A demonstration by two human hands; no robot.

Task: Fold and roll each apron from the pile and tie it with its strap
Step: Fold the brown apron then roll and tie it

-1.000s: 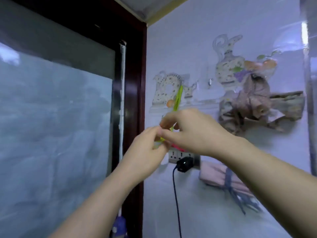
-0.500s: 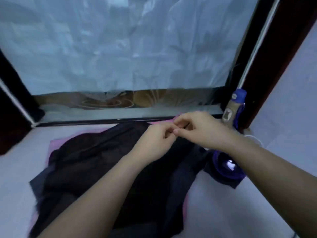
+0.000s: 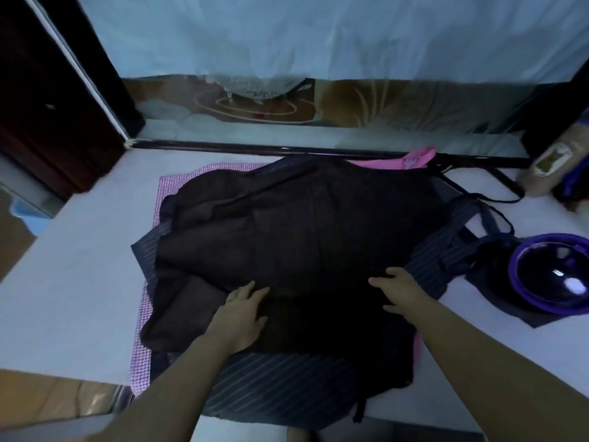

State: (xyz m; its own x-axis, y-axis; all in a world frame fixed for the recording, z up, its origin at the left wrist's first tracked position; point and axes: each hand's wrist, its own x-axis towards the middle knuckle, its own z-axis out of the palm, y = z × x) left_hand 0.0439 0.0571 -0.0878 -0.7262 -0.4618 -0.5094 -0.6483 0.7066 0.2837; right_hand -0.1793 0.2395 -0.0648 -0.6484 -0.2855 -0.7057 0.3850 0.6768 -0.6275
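Parted — left hand [image 3: 240,314] and right hand [image 3: 398,290] rest on apron [image 3: 302,234].

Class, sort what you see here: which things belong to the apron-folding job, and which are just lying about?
Job: dark brown apron on top; striped apron beneath; pink checked cloth at the bottom; left hand and right hand, resting on the pile.

Lying about: purple bowl; bottle at the window frame.

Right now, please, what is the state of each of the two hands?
Left hand: open, resting flat on the dark brown apron.
Right hand: on the same apron, open or gripping cannot be told.
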